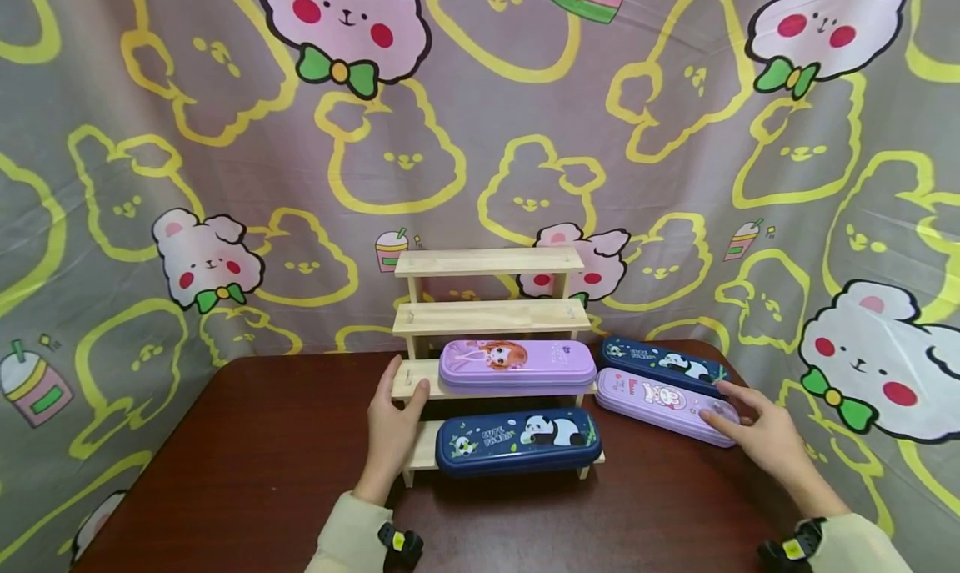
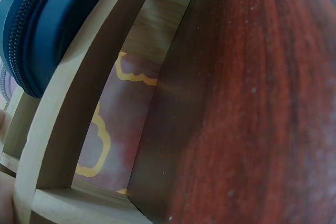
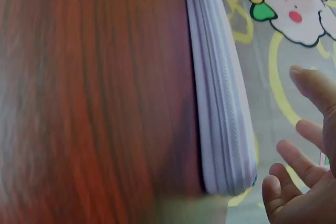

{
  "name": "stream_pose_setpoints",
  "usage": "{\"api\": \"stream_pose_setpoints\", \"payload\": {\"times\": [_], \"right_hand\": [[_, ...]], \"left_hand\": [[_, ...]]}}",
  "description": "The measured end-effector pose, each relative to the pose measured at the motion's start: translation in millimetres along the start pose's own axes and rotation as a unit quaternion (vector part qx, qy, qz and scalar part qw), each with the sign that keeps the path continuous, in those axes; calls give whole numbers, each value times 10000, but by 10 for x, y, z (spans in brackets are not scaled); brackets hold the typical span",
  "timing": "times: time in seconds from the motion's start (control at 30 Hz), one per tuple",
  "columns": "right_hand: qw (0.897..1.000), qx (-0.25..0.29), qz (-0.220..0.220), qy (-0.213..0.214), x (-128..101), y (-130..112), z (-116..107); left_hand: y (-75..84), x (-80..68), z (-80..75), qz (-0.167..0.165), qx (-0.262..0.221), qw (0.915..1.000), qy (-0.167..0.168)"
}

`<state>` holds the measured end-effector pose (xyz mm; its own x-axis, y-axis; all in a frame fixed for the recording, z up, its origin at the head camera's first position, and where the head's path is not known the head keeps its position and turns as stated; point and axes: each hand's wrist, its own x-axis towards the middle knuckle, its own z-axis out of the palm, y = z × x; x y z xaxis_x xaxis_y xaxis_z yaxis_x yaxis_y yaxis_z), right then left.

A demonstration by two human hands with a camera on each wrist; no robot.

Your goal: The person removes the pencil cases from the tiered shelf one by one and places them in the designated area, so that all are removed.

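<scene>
A: Presently, in the head view, we log our left hand (image 1: 392, 427) at lower centre, fingers straight and resting against the left end of the wooden stepped rack (image 1: 489, 316), holding nothing. Second-lowest step carries the purple girl-print pencil case (image 1: 517, 364); lowest step carries the navy panda case (image 1: 518, 441).

B: Agreed. Our right hand (image 1: 757, 435) sits lower right, fingers spread apart and relaxed, fingertips on the near end of the pink pencil case (image 1: 663, 404), not closed round it. That case lies flat on the dark red counter (image 1: 247, 464), just right of the rack.

A: Behind it, touching or nearly so, a second navy panda case (image 1: 663, 364). Right wrist view confirms: fingers (image 3: 310, 85) open beside the pink case's zip edge.

B: Cartoon bear cloth (image 1: 225, 156) hangs behind.
</scene>
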<state>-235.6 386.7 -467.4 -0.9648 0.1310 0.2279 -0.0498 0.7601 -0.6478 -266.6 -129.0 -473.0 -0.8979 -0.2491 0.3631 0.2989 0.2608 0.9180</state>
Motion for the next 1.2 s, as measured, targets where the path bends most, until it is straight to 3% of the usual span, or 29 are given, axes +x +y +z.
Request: {"api": "stream_pose_setpoints", "payload": {"times": [0.27,0.6,0.97,1.2], "right_hand": [[9954,557,-723,307,-20,-250,57],[9881,732,-1312,341,2,-510,201],[9795,1023,-1736,-49,-29,-920,288],[9745,1296,-1816,-244,73,-962,424]], "left_hand": [[10,-2,-4,8,-5,10000,-19],[-7,-3,-1,29,65,10000,11],[-20,-3,1,29,37,10000,-14],[-24,-1,1,63,-6,10000,45]]}}
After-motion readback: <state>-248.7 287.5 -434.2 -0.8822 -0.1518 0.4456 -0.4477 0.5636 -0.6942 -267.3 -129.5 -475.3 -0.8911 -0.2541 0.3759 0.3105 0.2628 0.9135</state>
